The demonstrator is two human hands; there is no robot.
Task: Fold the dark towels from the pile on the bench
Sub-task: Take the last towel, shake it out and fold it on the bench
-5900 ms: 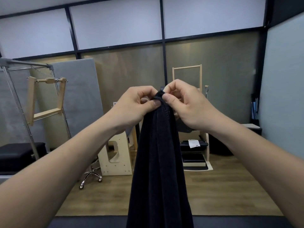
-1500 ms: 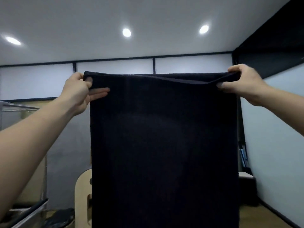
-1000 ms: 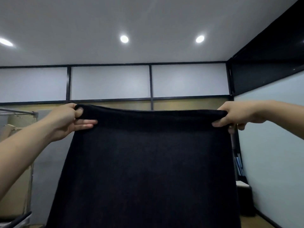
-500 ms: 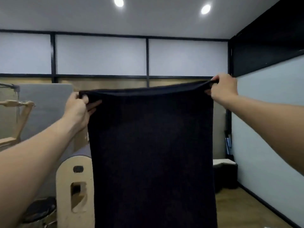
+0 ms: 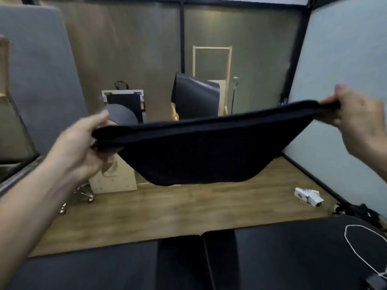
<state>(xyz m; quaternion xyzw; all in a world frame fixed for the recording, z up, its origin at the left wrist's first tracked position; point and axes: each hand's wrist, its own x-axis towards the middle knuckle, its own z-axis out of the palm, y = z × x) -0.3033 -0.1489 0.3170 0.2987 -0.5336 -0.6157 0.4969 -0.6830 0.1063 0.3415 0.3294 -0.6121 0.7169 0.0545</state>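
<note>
Dark towel, a wide sheet of thick black cloth, hangs in the air between both hands in the head view. It is stretched sideways and sags in a shallow belly, out over the wooden plank floor beyond the far edge of the black padded bench. It touches neither.

The left hand has its grip clamped on the towel's left top corner, thumb over and fingers curled beneath a bunched end. The right hand, blurred, has its grip pinched on the right top corner and is held higher. The top edge looks layered near the left hand, so the cloth may already be doubled once, though the blur leaves that unsure.

By my reading, this towel is at the spreading stage. Squaring the edges, the further folds and setting it down are left to do. No pile and no folded towels show here, so how many are finished cannot be told.

A thin white cord lies on the bench's right part, and a small white carton lies on the floor.
</note>
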